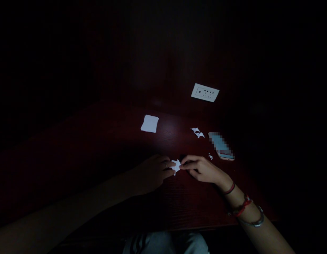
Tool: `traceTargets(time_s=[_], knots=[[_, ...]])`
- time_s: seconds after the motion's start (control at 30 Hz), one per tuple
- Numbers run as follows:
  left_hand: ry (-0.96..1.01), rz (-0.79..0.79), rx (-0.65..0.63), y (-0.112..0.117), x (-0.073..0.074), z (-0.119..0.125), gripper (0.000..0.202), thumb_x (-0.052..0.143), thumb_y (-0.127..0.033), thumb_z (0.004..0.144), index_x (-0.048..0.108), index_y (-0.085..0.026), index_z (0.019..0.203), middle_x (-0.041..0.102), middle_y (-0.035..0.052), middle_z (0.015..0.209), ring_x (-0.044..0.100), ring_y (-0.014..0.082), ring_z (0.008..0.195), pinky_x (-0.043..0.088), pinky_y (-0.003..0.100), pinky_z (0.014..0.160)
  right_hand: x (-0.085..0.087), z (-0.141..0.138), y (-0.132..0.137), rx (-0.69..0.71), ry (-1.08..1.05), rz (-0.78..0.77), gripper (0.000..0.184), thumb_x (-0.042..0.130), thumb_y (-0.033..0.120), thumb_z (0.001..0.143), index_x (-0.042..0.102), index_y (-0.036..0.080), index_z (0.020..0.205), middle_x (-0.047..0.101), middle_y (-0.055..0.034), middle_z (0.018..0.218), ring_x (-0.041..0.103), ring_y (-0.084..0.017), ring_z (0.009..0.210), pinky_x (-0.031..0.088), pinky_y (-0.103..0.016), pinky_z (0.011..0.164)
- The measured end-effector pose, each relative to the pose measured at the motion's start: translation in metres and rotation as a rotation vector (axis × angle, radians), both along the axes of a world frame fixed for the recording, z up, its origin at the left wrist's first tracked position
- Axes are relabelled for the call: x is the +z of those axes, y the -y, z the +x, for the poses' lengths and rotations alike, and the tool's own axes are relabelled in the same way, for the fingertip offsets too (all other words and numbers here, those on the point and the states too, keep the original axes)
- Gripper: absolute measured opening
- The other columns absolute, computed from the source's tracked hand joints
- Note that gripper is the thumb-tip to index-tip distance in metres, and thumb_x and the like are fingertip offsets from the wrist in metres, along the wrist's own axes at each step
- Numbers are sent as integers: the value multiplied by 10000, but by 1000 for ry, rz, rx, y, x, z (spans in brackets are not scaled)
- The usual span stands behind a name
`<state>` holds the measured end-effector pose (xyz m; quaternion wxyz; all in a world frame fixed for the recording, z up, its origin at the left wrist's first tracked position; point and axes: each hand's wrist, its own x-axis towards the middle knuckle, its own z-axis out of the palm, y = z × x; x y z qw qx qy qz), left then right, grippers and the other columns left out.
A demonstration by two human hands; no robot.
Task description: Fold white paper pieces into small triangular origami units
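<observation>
A small white folded paper [177,167] with pointed corners lies on the dark red table between my hands. My left hand [153,173], in shadow with a ring on one finger, reaches in from the left and holds the paper down with its fingertips. From the right, my right hand [202,168] pinches the paper's right tip between thumb and forefinger. Farther back sits a stack of white square paper sheets [150,124]. Several small folded white paper pieces [197,132] lie beyond my right hand.
A phone [221,146] lies to the right, with small white paper scraps [210,156] beside it. A white power socket panel [205,92] is at the back. The table's [190,211] front edge runs above my lap; deep shadow hides the surroundings.
</observation>
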<state>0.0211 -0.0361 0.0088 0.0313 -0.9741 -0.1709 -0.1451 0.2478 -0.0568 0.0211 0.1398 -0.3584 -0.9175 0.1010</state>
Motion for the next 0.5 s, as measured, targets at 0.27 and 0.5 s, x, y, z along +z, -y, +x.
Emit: traceTargets(time_s=[0.27,0.5], knots=[[-36,9,30,3,0,5,260,437,-115,785,501,-165,1033,522,49,1056,446,200,972,334,325,809,-4,-3,-9,-87,-221,-24,246,446,56,738,614,168,879,534,-50,956,517,-129,864,415,-269,780],[-74,15,24,3,-9,10,265,346,-93,826,486,-124,1049,512,70,1091,435,198,1014,331,325,833,-14,-8,-21,-219,-248,-91,246,572,269,715,587,176,942,524,-48,897,512,-134,778,427,-263,691]])
